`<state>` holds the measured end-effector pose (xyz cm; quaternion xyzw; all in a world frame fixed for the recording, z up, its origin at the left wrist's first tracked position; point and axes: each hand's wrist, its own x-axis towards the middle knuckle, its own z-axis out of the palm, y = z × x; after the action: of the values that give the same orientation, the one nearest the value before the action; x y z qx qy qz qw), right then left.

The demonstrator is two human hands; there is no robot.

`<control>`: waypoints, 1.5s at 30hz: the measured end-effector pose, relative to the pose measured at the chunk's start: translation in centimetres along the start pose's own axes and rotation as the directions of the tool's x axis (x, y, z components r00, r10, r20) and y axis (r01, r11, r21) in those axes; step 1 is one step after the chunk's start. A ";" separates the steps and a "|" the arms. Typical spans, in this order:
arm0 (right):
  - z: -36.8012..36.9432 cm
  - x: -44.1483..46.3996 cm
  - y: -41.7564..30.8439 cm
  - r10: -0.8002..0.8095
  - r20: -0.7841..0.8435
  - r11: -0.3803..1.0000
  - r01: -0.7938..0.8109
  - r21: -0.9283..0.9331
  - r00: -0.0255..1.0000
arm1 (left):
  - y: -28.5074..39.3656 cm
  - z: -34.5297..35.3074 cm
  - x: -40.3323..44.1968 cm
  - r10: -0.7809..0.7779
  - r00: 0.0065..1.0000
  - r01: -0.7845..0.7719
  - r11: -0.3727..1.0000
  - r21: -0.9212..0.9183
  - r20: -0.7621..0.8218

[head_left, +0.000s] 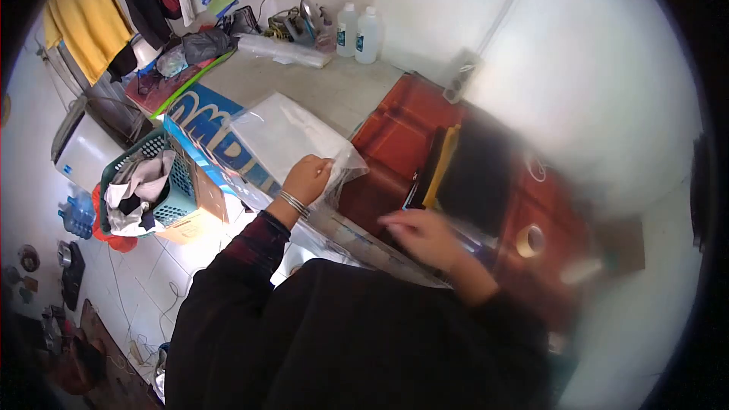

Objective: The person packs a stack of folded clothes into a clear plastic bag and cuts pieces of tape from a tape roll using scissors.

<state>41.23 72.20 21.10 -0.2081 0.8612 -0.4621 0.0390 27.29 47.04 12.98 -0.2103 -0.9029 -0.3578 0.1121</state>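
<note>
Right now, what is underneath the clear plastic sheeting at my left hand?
Along the left edge of the clear, flat plastic sheeting at your left hand, part of a blue board with cream lettering shows. Whatever lies under the cloudy middle is covered; I cannot make it out.

Loose plain black outer garment (342, 342), dark patterned left sleeve end (258, 241) with reddish tones, stacked slim silvery bangles (295, 203) on left wrist, black right sleeve (505, 315) blurred

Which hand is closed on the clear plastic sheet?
The left hand, with bangles at its wrist; the blurred right hand is apart from the clear plastic sheet.
</note>
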 end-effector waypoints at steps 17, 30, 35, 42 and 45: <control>15.1 21.9 7.3 0.216 0.279 0.714 0.044 -0.699 0.936 | -20.8 -9.2 -4.8 -0.516 0.716 0.670 0.697 -0.256 0.470; 19.6 31.7 3.3 0.123 0.308 0.620 0.169 -0.766 0.943 | -26.7 -7.9 2.0 -0.577 0.706 0.510 0.012 -0.860 0.411; 22.6 31.8 10.1 -0.269 0.246 0.583 0.361 -0.728 0.931 | -28.5 -6.0 0.9 -0.565 0.730 0.484 0.029 -0.875 0.385; 22.1 33.2 11.5 0.117 0.262 0.837 0.047 -0.544 0.958 | -25.8 -8.9 0.5 -0.572 0.754 0.404 0.014 -0.914 0.324; 19.7 34.1 3.5 -0.069 0.088 0.742 0.110 -0.661 0.994 | -23.6 -10.7 0.8 -0.563 0.827 0.243 0.348 -0.905 0.005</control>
<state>14.13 45.09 11.29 -0.2627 0.9567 -0.1202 -0.0348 16.25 24.34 6.82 0.0541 -0.5794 -0.8125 0.0336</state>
